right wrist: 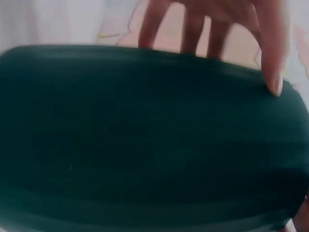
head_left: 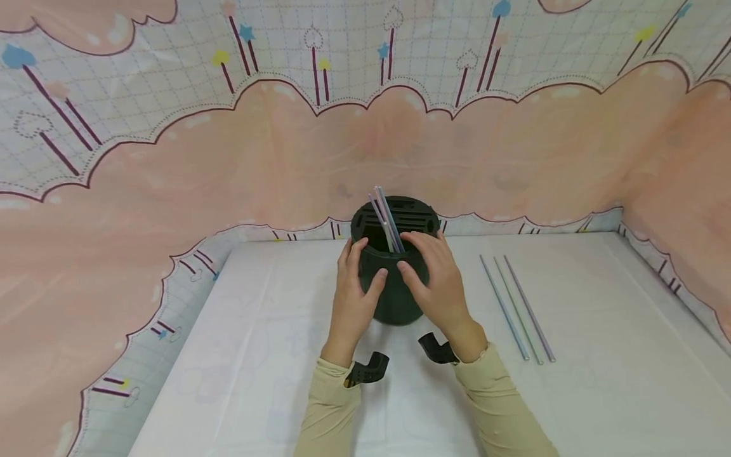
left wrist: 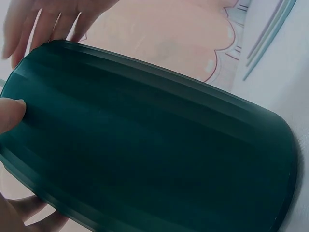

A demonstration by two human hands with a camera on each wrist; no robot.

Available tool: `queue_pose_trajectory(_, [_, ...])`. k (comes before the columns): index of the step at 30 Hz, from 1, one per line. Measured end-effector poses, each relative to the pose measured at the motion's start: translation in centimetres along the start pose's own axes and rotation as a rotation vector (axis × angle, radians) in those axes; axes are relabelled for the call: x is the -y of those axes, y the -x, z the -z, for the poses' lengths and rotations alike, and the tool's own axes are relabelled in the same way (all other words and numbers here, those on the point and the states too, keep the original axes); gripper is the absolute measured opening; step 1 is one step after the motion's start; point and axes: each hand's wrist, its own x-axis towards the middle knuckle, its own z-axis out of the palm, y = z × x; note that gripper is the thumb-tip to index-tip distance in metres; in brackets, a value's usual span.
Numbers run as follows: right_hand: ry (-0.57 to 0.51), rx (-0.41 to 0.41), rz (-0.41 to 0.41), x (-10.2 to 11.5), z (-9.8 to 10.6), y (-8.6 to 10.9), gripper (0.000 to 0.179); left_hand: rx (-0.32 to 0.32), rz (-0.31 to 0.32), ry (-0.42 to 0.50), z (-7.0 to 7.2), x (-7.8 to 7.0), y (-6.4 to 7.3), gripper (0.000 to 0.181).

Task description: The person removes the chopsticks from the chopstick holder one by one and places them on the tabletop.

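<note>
A dark green holder (head_left: 398, 295) stands upright on the white table, with a slotted section (head_left: 408, 212) at its back. Several thin pastel straws (head_left: 384, 212) lean out of its opening. My left hand (head_left: 353, 295) grips its left side, thumb on the front wall and fingers round the rim. On the opposite side, my right hand (head_left: 442, 289) holds it likewise, thumb in front and fingers at the rim. The green wall (left wrist: 154, 140) fills much of the left wrist view. The right wrist view also shows the wall (right wrist: 145, 130), with most of my right hand out of frame.
Three straws, one bluish (head_left: 505, 310), one greenish (head_left: 520, 311) and one purplish (head_left: 531, 311), lie side by side on the table (head_left: 274, 330) to the right of the holder. A patterned cloth (head_left: 320, 165) hangs behind the table and along its sides.
</note>
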Motion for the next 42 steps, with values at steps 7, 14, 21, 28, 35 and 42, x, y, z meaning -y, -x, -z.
queue_pose_trajectory(7, [0.254,0.077,0.034,1.3,-1.3,0.3,0.051,-0.004,-0.038,0.0,0.2,0.3,-0.1,0.056])
queue_pose_trajectory(14, [0.257,0.089,0.046,1.9,-1.6,0.4,0.049,0.0,-0.036,-0.002,0.1,0.7,-0.1,0.056])
queue_pose_trajectory(21, [0.118,0.06,-0.032,1.5,-1.3,0.0,0.037,-0.002,-0.019,0.002,-0.1,0.6,-0.2,0.056])
queue_pose_trajectory(28, [-0.035,-0.047,-0.08,1.1,-1.0,-0.5,0.024,-0.005,-0.007,0.003,-0.4,0.5,-0.3,0.055])
queue_pose_trajectory(35, [-0.065,-0.148,-0.069,1.0,-0.9,-0.8,0.014,-0.007,-0.012,-0.009,-0.5,0.2,-0.1,0.055])
queue_pose_trajectory(42, [-0.163,-0.228,-0.099,1.2,0.2,-1.0,0.018,-0.01,-0.014,-0.015,-0.4,0.0,-0.1,0.055])
